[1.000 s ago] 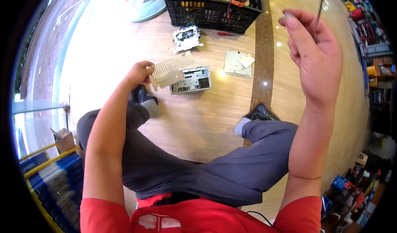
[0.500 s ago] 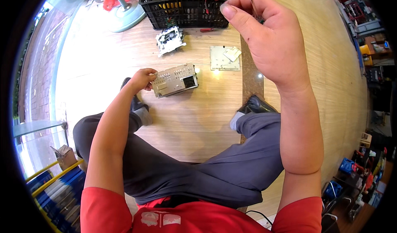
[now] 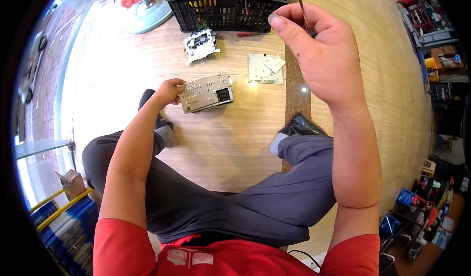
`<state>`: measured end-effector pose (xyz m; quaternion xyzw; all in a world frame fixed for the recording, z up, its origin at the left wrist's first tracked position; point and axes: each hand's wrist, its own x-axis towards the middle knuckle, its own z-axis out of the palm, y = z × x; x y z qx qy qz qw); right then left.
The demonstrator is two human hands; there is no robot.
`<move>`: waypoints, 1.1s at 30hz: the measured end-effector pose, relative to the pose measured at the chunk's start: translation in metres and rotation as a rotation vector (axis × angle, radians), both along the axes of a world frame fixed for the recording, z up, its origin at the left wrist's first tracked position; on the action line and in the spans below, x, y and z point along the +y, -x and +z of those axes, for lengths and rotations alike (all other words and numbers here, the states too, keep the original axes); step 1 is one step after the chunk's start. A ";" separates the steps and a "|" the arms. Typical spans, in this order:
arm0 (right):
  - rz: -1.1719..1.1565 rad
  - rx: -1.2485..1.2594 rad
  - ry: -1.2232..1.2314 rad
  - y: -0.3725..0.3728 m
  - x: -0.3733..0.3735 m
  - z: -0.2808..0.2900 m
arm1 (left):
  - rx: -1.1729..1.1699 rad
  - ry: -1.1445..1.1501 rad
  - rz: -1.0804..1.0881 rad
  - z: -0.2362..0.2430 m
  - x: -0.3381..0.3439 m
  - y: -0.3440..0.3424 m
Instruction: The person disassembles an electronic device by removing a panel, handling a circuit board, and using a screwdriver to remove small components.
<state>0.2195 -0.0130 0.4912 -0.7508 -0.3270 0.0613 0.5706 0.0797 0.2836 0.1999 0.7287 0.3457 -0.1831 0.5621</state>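
Note:
My left hand [image 3: 170,92] pinches the left end of a metal device casing [image 3: 200,90], a flat box with slots and a dark square opening at its right end. The casing is tilted a little, above the floor between my feet. Raised high on the right is my right hand [image 3: 324,50], its thumb and fingers curled around a thin reddish-brown rod [image 3: 300,4]. The rod's top runs out of view. A small dark bit shows at its lower end, mostly hidden by the palm, and I cannot make out what it is.
Beyond the casing lie a white-framed mechanism [image 3: 200,46] and a pale metal plate [image 3: 259,74] with a small piece on it. A red-handled screwdriver [image 3: 248,34] lies by a black crate [image 3: 216,16] of tools. A round stand base [image 3: 149,18] is at far left.
My right hand has shifted slightly right and down, still holding the rod. The casing stays in my left hand, almost unmoved. The whole view has shifted slightly.

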 end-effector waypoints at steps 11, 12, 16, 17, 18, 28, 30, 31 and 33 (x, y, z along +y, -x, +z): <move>-0.006 0.015 0.095 0.002 0.004 0.000 | -0.167 -0.475 -0.212 -0.016 -0.002 0.000; 0.000 0.020 0.085 0.002 0.005 0.000 | -0.252 -0.690 -0.287 -0.021 0.000 0.003; -0.001 0.000 0.084 0.001 0.004 -0.002 | -0.167 -0.629 -0.301 -0.014 -0.013 0.000; -0.004 0.008 0.098 0.001 0.004 -0.002 | -0.121 -0.691 -0.307 -0.012 -0.016 0.000; -0.007 0.017 0.111 0.002 0.003 -0.002 | -0.074 -0.752 -0.314 -0.011 -0.017 0.001; 0.018 0.058 0.050 0.007 0.005 -0.001 | -0.170 -0.664 -0.325 -0.014 -0.014 0.002; 0.009 0.080 0.040 0.008 0.005 -0.001 | -0.185 -0.634 -0.300 -0.019 -0.013 0.001; 0.011 0.081 0.040 0.009 0.005 -0.001 | -0.183 -0.634 -0.298 -0.020 -0.012 0.001; 0.010 0.081 0.061 0.010 0.005 0.000 | -0.194 -0.641 -0.296 -0.024 -0.010 0.002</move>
